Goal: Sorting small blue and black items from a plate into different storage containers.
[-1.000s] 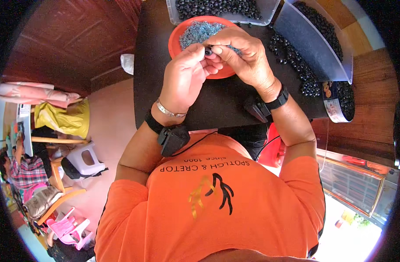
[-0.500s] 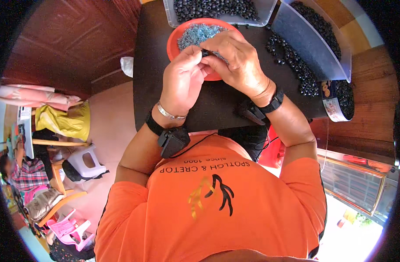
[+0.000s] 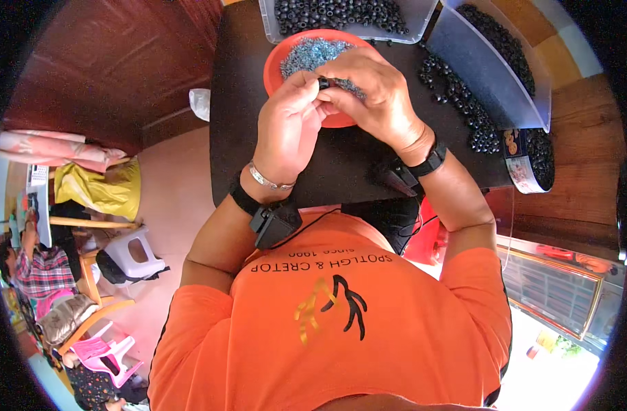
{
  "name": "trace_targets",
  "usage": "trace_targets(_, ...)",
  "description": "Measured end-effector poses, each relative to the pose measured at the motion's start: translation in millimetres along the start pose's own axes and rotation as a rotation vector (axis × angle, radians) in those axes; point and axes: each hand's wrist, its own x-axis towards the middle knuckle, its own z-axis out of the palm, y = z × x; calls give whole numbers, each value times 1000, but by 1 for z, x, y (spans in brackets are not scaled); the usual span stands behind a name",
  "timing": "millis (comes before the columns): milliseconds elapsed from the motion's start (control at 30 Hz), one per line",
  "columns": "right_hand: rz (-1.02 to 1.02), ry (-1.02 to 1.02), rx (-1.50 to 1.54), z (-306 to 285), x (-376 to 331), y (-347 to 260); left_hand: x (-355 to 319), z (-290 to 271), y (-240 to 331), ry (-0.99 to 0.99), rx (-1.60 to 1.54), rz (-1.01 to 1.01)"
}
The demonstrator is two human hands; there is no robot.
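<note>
Above a shallow red bowl [image 3: 275,83], my two hands meet at the fingertips. My left hand [image 3: 286,120] pinches a small black ring-like part [image 3: 323,83] between thumb and fingers. My right hand [image 3: 375,92] is closed beside it, its thumb and fingers pressed close to the part. Whatever the right fingers hold is hidden behind them. Many small silvery-blue metal pieces [image 3: 310,55] lie in the bowl, partly covered by my right hand.
A clear bin [image 3: 389,34] of black parts stands behind the bowl. Another bin [image 3: 481,65] tilts at the right, with loose black parts [image 3: 474,113] beside it on the dark table [image 3: 248,41]. A small round container [image 3: 524,175] sits at the right edge. Other people sit far left.
Both hands stay over the bowl with little movement. The black part shows slightly more between the fingertips, and the right fingers have shifted a little.
</note>
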Motion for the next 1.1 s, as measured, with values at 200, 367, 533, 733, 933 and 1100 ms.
trace_targets(200,341,-92,484,-9,-4,4,-1,0,4,-46,98,-13)
trace_targets(367,534,-58,698,-8,-8,3,1,1,3,-83,111,-25)
trace_targets(533,523,-35,753,-7,-8,5,-1,2,4,-108,101,-13)
trace_targets(733,472,-82,775,-11,-7,5,0,1,5,-112,98,-22)
trace_targets(933,402,-75,670,-11,-5,4,0,2,4,-90,104,-29)
trace_targets(1100,125,-67,329,-15,4,5,1,-3,3,-103,95,-50)
